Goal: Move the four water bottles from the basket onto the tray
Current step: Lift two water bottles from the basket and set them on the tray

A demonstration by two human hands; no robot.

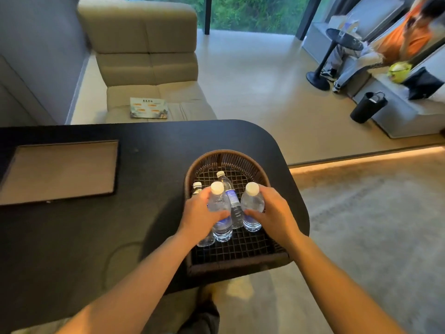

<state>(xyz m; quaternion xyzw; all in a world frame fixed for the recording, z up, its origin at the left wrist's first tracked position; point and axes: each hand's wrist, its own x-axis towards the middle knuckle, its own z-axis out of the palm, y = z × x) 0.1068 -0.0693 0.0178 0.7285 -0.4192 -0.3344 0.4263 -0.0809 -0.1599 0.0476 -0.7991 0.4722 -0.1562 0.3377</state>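
A brown woven basket [226,156] with a mesh floor stands at the right end of the black table. Several clear water bottles with white caps are in it. My left hand [199,213] is wrapped around one upright bottle [220,210]. My right hand [274,213] grips another upright bottle [252,206]. A third bottle [231,192] lies tilted between them, and a fourth bottle [197,188] is mostly hidden behind my left hand. The flat beige tray [60,171] with a dark rim lies at the table's left end and holds nothing.
The black table [96,225] has a rounded right corner. Behind it stands a beige sofa [144,56] with a booklet [148,107] on its seat. A person in orange [407,37] sits at the far right by a small round table [344,38] and a black bag [367,107].
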